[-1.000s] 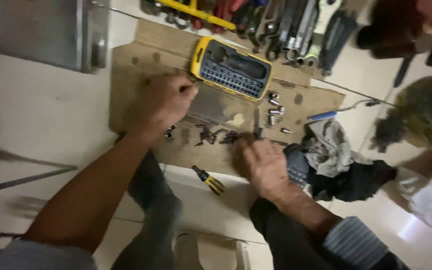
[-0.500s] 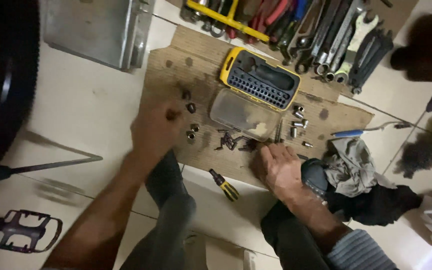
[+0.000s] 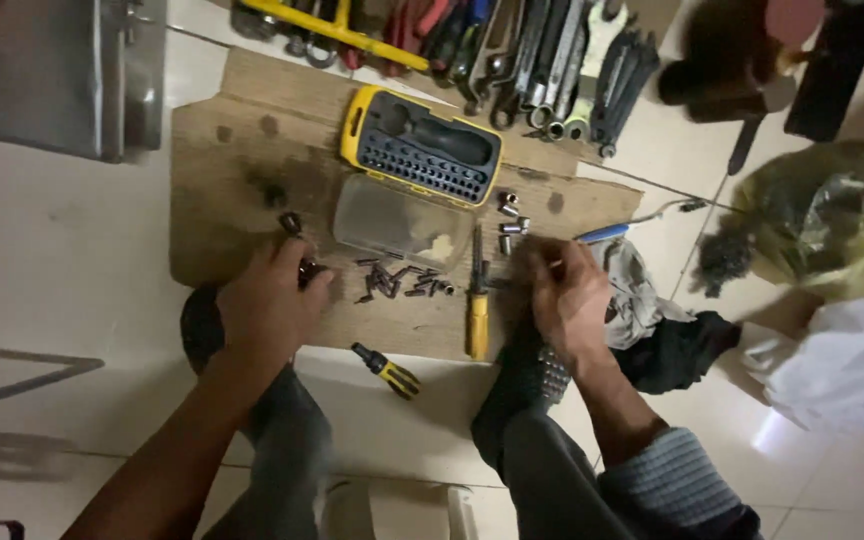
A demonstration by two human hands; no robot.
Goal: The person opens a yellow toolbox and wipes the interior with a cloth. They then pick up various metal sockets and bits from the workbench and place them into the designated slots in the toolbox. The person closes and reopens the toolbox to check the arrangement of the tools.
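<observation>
My left hand (image 3: 270,305) rests on the cardboard sheet (image 3: 242,160) with its fingers curled over small dark sockets (image 3: 292,225). My right hand (image 3: 569,298) is closed on a small thin item at the sheet's right side; the item is too blurred to name. Between the hands lie several loose screwdriver bits (image 3: 397,278) and a yellow-handled screwdriver (image 3: 477,300). The open yellow bit case (image 3: 422,147) with its clear lid (image 3: 402,225) sits beyond them. A few silver sockets (image 3: 508,220) lie close to my right hand.
A short yellow-and-black driver (image 3: 384,368) lies on the pale floor near my knees. Wrenches and pliers (image 3: 542,60) line the far edge. A metal box (image 3: 52,70) stands far left. Dark rags (image 3: 672,340) and plastic bags (image 3: 832,220) crowd the right.
My left hand has drawn back toward me, off the sheet's middle to its near left edge. My right hand stays by the silver sockets. The camera has shifted.
</observation>
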